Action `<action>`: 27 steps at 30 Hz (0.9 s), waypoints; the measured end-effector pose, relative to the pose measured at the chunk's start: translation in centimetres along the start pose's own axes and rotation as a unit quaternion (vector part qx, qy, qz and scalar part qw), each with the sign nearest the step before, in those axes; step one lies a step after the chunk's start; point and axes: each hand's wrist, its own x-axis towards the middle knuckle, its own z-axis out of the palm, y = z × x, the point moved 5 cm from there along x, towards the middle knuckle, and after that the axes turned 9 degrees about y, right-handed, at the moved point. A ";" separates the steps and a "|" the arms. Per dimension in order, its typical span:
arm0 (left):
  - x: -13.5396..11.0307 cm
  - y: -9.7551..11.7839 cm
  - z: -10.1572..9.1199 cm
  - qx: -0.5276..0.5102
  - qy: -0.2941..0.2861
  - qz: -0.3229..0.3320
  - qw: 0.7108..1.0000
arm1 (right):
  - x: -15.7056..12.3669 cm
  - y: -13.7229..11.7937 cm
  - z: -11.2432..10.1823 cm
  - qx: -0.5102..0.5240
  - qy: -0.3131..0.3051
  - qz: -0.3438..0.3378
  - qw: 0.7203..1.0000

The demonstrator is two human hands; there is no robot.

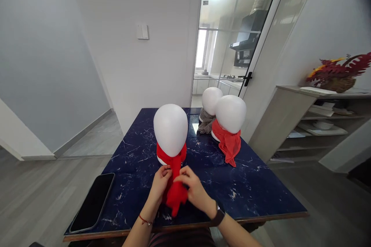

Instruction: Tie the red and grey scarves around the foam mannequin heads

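Red scarf point(176, 170) wraps the base of a white head form point(171, 128), left of two similar heads point(231, 112) on the dark blue table point(249, 191).

Blur softens the scarf's near end and the right hand point(196, 190), half curled at the cloth, its grip unclear. The left hand point(160, 183) has thumb and fingers close together at the scarf's left edge; whether they hold it cannot be told. The head form hides the wrap's far side. Bright cloth hangs narrow, then bunches at the near end.

The scene is viewed by a single head-worn camera from above and behind the hands point(194, 190), pointed forward and down; the table point(130, 185) is seen at close range, the glass door point(222, 42) farther beyond them.
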 end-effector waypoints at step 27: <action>0.0 0.8 -3.8 0.062 0.063 0.000 0.996 | 0.7 7.2 -2.7 -0.031 0.072 0.218 0.973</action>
